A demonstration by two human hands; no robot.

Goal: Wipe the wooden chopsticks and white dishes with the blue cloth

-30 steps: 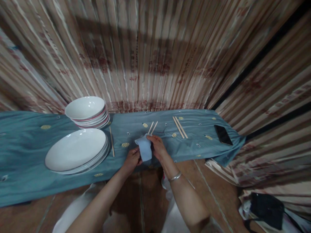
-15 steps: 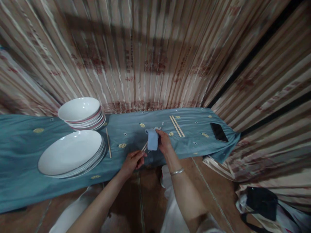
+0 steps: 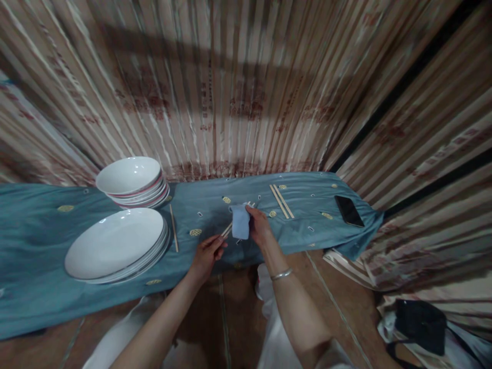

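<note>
My left hand [image 3: 209, 252] pinches the near ends of a pair of chopsticks [image 3: 227, 230], which slant up and away to the right. A light blue cloth [image 3: 241, 222] is folded over their far part, and my right hand [image 3: 260, 225] grips it there. The chopstick tips poke out just past the cloth. Beyond my right hand, two more chopsticks [image 3: 282, 201] lie side by side on the blue tablecloth [image 3: 209, 195]. A single chopstick [image 3: 174, 228] rests left of my left hand, beside the plates.
On the left stand a stack of white oval plates [image 3: 115, 243] and, behind it, a stack of white bowls [image 3: 130, 177]. A black phone [image 3: 349, 210] lies at the right end. Patterned curtains [image 3: 246, 92] hang behind. A black bag [image 3: 421, 325] sits at lower right.
My left hand has shifted slightly down and left along the chopsticks, away from the cloth, so more of their length shows. My right hand keeps its hold on the cloth.
</note>
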